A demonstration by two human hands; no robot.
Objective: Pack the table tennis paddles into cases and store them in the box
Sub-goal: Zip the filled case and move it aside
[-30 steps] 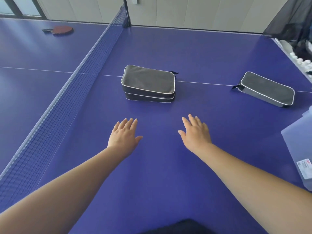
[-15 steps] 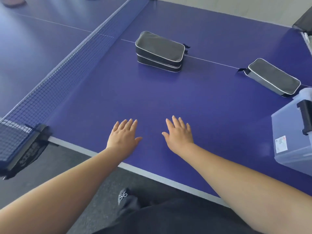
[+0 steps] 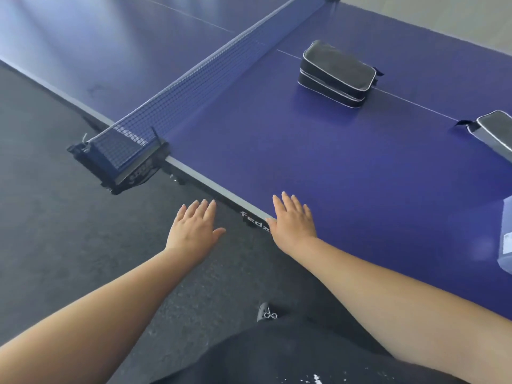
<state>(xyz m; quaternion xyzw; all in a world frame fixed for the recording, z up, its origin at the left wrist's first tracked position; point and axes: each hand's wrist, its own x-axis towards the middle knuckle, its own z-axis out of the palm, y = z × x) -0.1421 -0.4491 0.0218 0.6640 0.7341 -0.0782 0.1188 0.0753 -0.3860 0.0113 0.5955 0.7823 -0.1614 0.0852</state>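
Bare, both hands spread flat and grasping nothing: left hand point(image 3: 194, 231) off the edge above the dark floor point(image 3: 55, 217), right hand point(image 3: 293, 223) at the rim of the blue tabletop point(image 3: 332, 176). No paddle in sight. Farther in, two stacked black cases point(image 3: 336, 74) on the centre line, zipped as far as can be told; a third case point(image 3: 496, 134) cut off at right, just beyond the translucent box point(image 3: 505, 239). Best to locate paddles first, then reach past the net clamp point(image 3: 122, 162), pull one case near, and unzip fully before loading.
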